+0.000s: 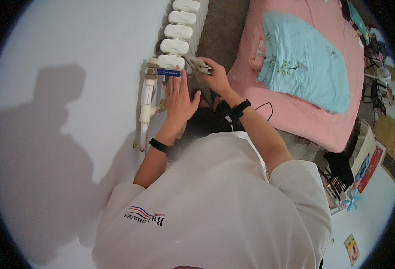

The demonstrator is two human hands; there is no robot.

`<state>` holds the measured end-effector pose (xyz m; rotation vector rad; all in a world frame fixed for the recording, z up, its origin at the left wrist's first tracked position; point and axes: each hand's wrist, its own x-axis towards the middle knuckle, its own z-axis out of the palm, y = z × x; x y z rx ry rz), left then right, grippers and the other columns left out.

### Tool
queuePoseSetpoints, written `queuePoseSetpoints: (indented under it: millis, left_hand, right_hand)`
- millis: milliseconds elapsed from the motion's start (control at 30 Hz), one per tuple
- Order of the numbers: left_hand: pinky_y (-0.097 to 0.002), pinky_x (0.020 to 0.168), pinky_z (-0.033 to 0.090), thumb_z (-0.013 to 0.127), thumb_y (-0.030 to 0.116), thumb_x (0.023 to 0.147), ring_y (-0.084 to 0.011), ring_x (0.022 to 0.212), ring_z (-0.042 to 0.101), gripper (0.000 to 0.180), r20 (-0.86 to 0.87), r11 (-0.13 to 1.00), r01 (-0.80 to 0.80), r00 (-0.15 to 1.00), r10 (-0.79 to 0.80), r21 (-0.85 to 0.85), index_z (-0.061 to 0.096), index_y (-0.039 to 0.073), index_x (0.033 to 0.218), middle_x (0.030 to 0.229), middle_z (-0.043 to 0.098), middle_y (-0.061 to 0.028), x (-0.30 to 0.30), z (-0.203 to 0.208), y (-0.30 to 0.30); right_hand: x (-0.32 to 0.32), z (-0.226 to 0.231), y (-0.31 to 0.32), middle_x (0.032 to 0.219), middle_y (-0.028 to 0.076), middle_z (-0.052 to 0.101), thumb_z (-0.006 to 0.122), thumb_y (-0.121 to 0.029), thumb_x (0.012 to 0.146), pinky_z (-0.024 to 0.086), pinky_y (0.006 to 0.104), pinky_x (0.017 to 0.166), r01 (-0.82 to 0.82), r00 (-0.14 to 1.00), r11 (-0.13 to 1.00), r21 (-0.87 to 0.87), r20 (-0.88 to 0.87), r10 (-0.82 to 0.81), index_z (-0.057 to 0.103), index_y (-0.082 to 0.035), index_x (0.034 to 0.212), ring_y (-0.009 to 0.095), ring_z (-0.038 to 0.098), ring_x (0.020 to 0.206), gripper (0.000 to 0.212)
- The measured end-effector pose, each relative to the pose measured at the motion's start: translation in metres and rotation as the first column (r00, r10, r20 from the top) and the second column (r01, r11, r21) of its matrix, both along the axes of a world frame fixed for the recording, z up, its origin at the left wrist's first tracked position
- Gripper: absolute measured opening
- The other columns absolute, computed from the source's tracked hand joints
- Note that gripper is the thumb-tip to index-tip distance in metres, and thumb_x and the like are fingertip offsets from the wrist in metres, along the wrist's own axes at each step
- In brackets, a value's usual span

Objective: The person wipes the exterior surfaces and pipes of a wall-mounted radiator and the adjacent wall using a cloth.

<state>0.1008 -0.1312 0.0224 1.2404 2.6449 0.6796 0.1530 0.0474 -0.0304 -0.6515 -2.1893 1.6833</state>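
Note:
A white sectional radiator (177, 46) stands along the wall, its end section closest to me. My left hand (179, 101) lies against that end, fingers stretched out and thumb apart, holding nothing. Its fingertips are by the blue lever (168, 72) of a valve (151, 71) on the white pipe (147, 96). To the right, my right hand (217, 80) is closed round a crumpled grey-white cloth (202, 66) with dark marks, beside the radiator's end section. Its exact form is partly hidden by the fingers.
A bed with a pink sheet (291, 125) stands close on my right, with a light-blue pillow (305, 62) on it. A pale wall (103, 54) rises on the left. A dark cable (269, 107) loops beside my right wrist. Various household things (341, 184) stand beyond the bed.

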Motion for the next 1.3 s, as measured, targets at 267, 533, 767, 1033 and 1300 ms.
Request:
queuePoseSetpoints:
  millis: [267, 533, 767, 1033, 1300]
  left_hand:
    - [-0.0550, 0.122, 0.015, 0.076, 0.022, 0.080, -0.0480, 0.150, 0.011, 0.102, 0.151, 0.995, 0.059, 0.987, -0.046, -0.082, 0.013, -0.011, 0.153, 0.161, 0.008, -0.0300, -0.014, -0.017, 0.016]
    - [-0.0538, 0.120, 0.022, 0.075, 0.020, 0.082, -0.0521, 0.149, 0.010, 0.103, 0.099, 0.986, 0.074, 0.993, -0.060, -0.148, 0.008, -0.010, 0.154, 0.161, 0.004, -0.0317, -0.014, -0.018, 0.020]
    - [-0.0537, 0.121, 0.016, 0.072, 0.022, 0.086, -0.0532, 0.149, 0.007, 0.105, 0.166, 0.971, 0.065, 0.986, -0.026, -0.232, 0.000, -0.008, 0.155, 0.161, -0.002, -0.0348, -0.015, -0.017, 0.025]
    - [-0.0557, 0.120, 0.017, 0.077, 0.016, 0.081, -0.0577, 0.146, 0.007, 0.108, 0.192, 0.950, 0.042, 0.981, 0.019, -0.311, 0.001, -0.015, 0.152, 0.158, -0.003, -0.0399, -0.012, -0.007, 0.033]
    - [-0.0576, 0.119, 0.018, 0.077, 0.018, 0.082, -0.0598, 0.146, 0.006, 0.110, 0.206, 0.920, -0.008, 0.974, 0.097, -0.392, -0.001, -0.018, 0.150, 0.157, -0.005, -0.0409, -0.010, -0.005, 0.036]
  right_hand:
    - [-0.010, 0.003, -0.031, 0.124, 0.017, 0.065, 0.065, 0.008, 0.078, 0.050, 0.0370, 0.098, 0.022, 0.994, 0.996, 0.084, -0.111, -0.012, 0.064, -0.005, 0.125, 0.033, 0.064, 0.115, 0.048]
    - [-0.010, -0.044, -0.043, 0.125, 0.019, 0.064, 0.061, 0.015, 0.068, 0.048, 0.0395, 0.101, 0.125, 0.985, 0.992, -0.035, -0.113, -0.128, 0.065, -0.004, 0.122, 0.039, 0.061, 0.118, 0.057]
    - [-0.013, -0.095, -0.052, 0.127, 0.018, 0.063, 0.065, 0.009, 0.071, 0.048, 0.0432, 0.101, 0.183, 0.972, 0.974, -0.133, -0.121, -0.199, 0.065, -0.007, 0.121, 0.039, 0.059, 0.118, 0.052]
    - [-0.022, -0.145, -0.051, 0.124, 0.018, 0.065, 0.068, 0.012, 0.073, 0.049, 0.0390, 0.099, 0.232, 0.967, 0.964, -0.129, -0.075, -0.243, 0.066, -0.005, 0.119, 0.037, 0.061, 0.117, 0.049]
    - [-0.021, -0.168, -0.055, 0.125, 0.016, 0.064, 0.064, 0.009, 0.072, 0.048, 0.0430, 0.100, 0.266, 0.961, 0.946, -0.185, -0.032, -0.276, 0.065, -0.009, 0.122, 0.038, 0.060, 0.115, 0.054]
